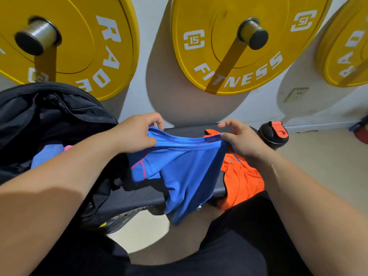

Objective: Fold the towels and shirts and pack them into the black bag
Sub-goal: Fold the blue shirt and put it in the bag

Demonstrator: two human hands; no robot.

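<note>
Bag first: soft black fabric bag sits open at left on dark padded bench, mouth up, ready for packing; blue and pink cloth already inside. Left hand, fingers pinched shut on blue mesh sports shirt. Right hand pinches opposite edge, shirt stretched, hanging over bench, likely squaring for fold. Orange mesh shirt waits at right, crumpled on bench.

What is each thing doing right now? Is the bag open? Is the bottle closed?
Black bag: open, with folded cloth inside.
Blue shirt: unfolded, held up by its top edge, hanging over the bench.
Orange shirt: lying crumpled on the bench, not folded.
Bottle: upright, lid closed.
Left hand: pinching the blue shirt.
Right hand: pinching the blue shirt.
</note>
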